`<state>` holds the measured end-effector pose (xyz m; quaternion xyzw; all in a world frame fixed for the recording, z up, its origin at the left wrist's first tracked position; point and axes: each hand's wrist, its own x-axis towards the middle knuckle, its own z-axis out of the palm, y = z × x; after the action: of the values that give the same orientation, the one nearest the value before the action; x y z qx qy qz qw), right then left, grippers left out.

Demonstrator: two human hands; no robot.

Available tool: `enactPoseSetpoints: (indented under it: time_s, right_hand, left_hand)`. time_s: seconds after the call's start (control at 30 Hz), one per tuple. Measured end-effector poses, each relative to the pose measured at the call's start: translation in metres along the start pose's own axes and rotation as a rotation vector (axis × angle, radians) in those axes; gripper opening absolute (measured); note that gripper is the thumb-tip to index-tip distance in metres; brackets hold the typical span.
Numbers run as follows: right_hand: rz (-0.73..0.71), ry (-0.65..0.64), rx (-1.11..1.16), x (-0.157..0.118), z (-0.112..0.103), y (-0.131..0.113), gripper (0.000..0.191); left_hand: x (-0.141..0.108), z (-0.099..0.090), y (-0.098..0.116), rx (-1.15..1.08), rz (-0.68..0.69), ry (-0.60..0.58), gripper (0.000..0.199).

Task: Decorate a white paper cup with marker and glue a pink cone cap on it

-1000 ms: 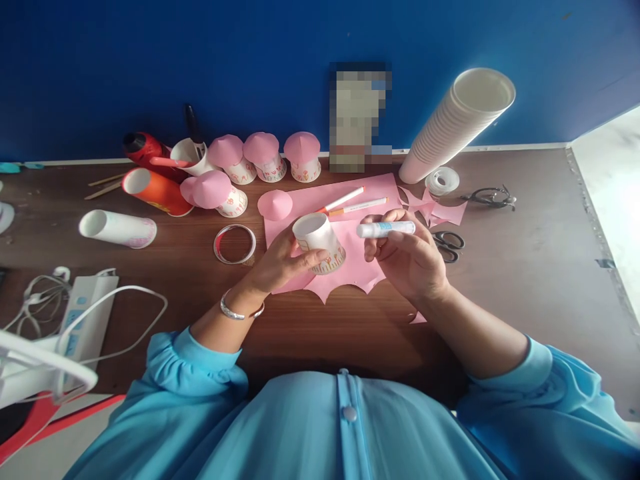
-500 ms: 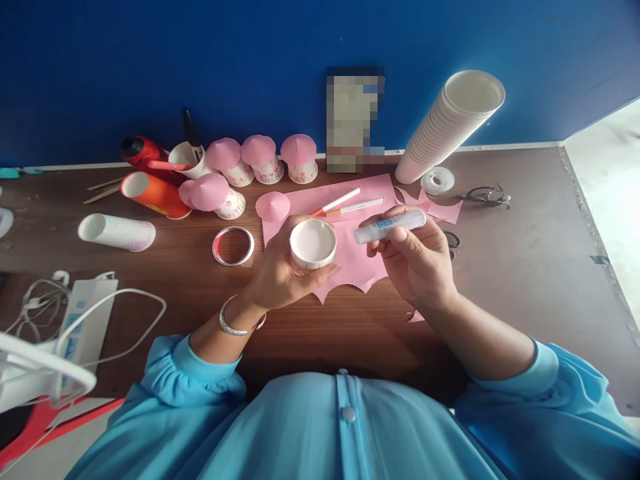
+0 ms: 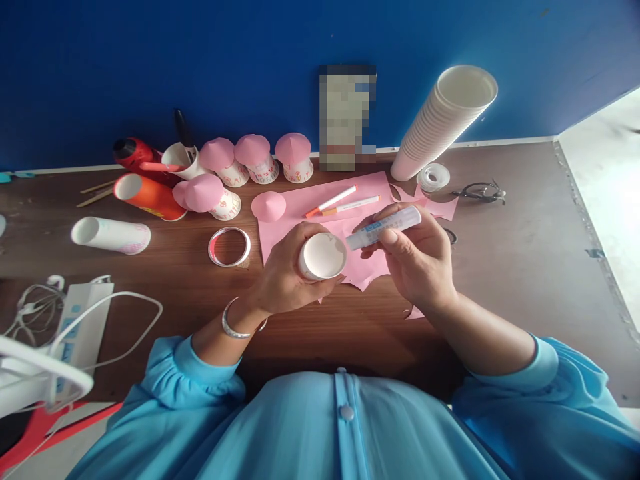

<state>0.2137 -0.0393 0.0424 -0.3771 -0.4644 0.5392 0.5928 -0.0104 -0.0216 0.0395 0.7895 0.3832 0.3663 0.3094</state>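
Observation:
My left hand (image 3: 283, 277) is wrapped round a short white paper cup (image 3: 324, 256), whose round end faces up toward me. In my right hand (image 3: 417, 257) is a glue stick (image 3: 384, 228) with a translucent body and a blue label, held between thumb and fingers. Its tip points left and comes close to the cup's rim; whether they touch I cannot tell. Under both hands lies a sheet of pink paper (image 3: 280, 233) with scalloped cut edges. Two white markers (image 3: 333, 201) rest on it, and a pink paper cone (image 3: 269, 207) sits at its left corner.
Several decorated cups with pink cone tops (image 3: 293, 148) stand along the blue wall. A tall stack of paper cups (image 3: 443, 123) leans at the back right, near a tape roll (image 3: 433, 177) and eyeglasses (image 3: 480, 193). Further left are a tape ring (image 3: 211, 248), an orange cup (image 3: 150, 197) and a power strip (image 3: 83, 333).
The cup in my left hand has moved slightly right and tilted. The glue stick has come left and down a little, so its tip is now nearer the rim.

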Motion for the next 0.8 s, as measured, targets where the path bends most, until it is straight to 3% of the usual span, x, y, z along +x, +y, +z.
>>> enactPoseSetpoints:
  time_s: [0.23, 0.8]
  right_hand:
    - [0.051, -0.026, 0.005, 0.000, -0.001, 0.002, 0.026]
    - [-0.118, 0.028, -0.266, -0.004, 0.006, -0.015, 0.023]
  left_hand:
    - [-0.001, 0.001, 0.000, 0.037, 0.008, -0.010, 0.053]
    - [-0.003, 0.002, -0.005, 0.112, 0.022, 0.079, 0.054]
